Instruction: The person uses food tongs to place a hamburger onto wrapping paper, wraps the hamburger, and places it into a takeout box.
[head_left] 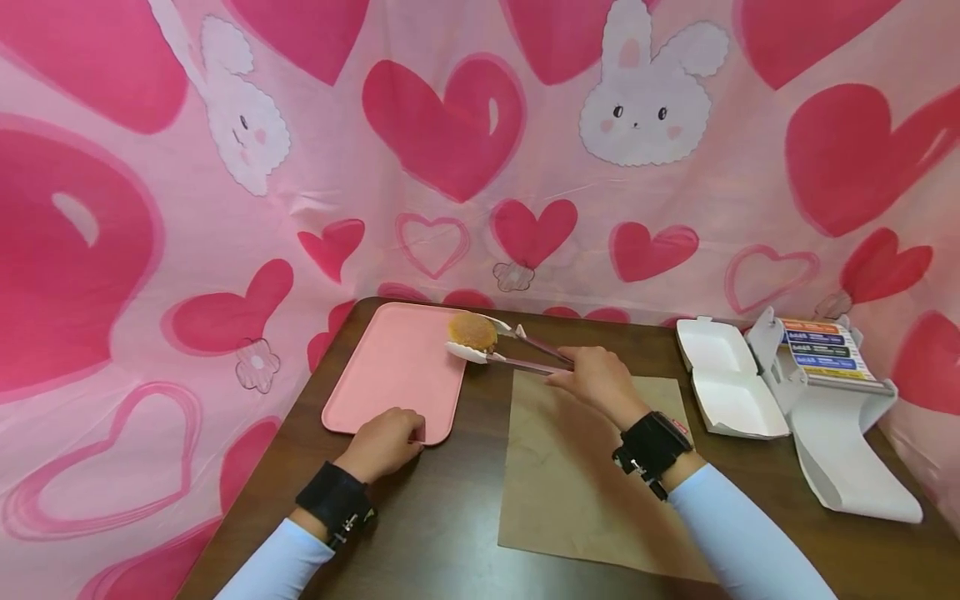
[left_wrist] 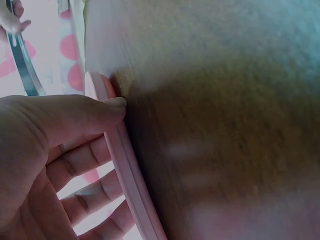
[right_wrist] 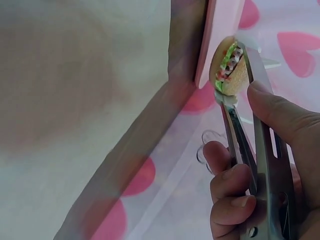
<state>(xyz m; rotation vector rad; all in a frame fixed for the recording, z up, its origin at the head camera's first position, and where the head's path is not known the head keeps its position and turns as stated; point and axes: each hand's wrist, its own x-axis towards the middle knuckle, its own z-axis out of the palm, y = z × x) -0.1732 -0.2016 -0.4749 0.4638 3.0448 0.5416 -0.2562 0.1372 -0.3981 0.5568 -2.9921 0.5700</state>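
My right hand (head_left: 602,383) grips a pair of metal tongs (head_left: 528,364) with pale tips. Between those tips sits a hamburger (head_left: 472,332), held over the right far corner of a pink tray (head_left: 397,367). In the right wrist view the hamburger (right_wrist: 230,67) stands on edge, showing green and red filling between its bun halves. At the tray's near edge, my left hand (head_left: 386,442) holds the rim. The left wrist view shows the thumb (left_wrist: 100,112) against the tray's rim (left_wrist: 127,170), with the other fingers on the far side of it.
Brown paper (head_left: 577,475) lies right of the tray on the dark wooden table (head_left: 442,517). Farther right are an open white takeaway box (head_left: 738,404) and a dispenser (head_left: 825,358) with a white sheet (head_left: 847,458) hanging out. A heart-and-rabbit curtain (head_left: 450,242) borders the table.
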